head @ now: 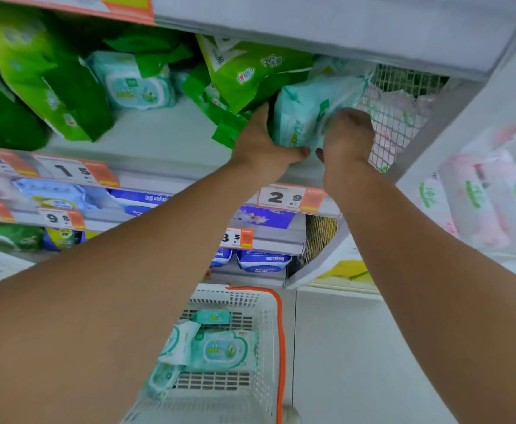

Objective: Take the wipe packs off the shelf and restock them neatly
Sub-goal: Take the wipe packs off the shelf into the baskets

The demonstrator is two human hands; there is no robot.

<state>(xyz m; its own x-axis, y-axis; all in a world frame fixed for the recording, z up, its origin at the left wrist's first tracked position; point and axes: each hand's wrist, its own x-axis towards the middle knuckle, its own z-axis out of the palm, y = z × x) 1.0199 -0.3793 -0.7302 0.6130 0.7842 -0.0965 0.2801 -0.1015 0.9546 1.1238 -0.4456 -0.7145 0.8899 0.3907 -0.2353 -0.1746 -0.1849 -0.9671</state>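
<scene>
Both of my arms reach up to a shelf (159,139) at its right end. A pale mint wipe pack (302,111) stands there against a wire mesh divider (397,117). My left hand (263,145) grips the pack's left side, thumb under its lower edge. On the pack's right side my right hand (347,133) has its fingers curled over the front. Another mint wipe pack (134,82) lies further left at the back of the shelf. Several more mint packs (217,347) lie in a white basket (269,338) below.
Green refill bags (45,81) lean on the shelf's left half, and a light green bag (250,71) hangs over the held pack. Price tags (284,198) line the shelf edges. Lower shelves hold blue packs (263,260). Pink packs (483,197) fill the bay to the right.
</scene>
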